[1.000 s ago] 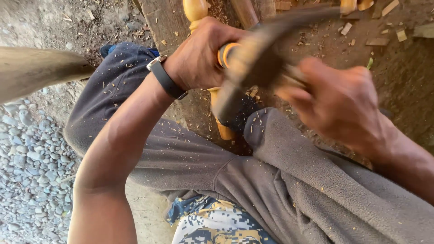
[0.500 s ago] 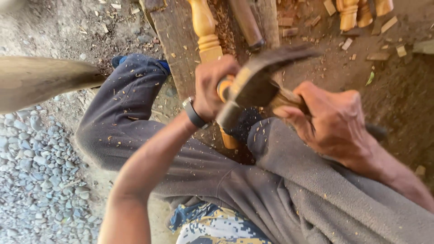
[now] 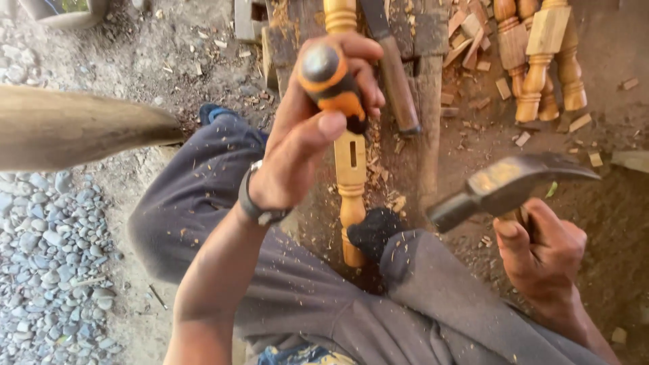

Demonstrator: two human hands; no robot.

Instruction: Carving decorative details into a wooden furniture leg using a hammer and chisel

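My left hand (image 3: 307, 142) grips a chisel with an orange and black handle (image 3: 330, 82), its metal cap facing up. The handle stands over a turned wooden spindle (image 3: 351, 162) that lies on the ground between my legs and has a narrow slot cut in it. My right hand (image 3: 541, 253) holds a claw hammer (image 3: 503, 184) by its handle, off to the right and lower than the chisel. The hammer head is apart from the chisel's cap. A dark sock-covered foot (image 3: 374, 232) rests against the spindle's near end.
Several turned wooden spindles (image 3: 541, 61) lie at the top right among wood chips. A dark-handled tool (image 3: 392, 67) lies on planks beside the spindle. A thick wooden pole (image 3: 74, 128) crosses at the left above grey gravel (image 3: 47, 270).
The hammer has swung away from the chisel, down and to the right. The left hand with the chisel now stands free above the spindle, and the view has pulled back.
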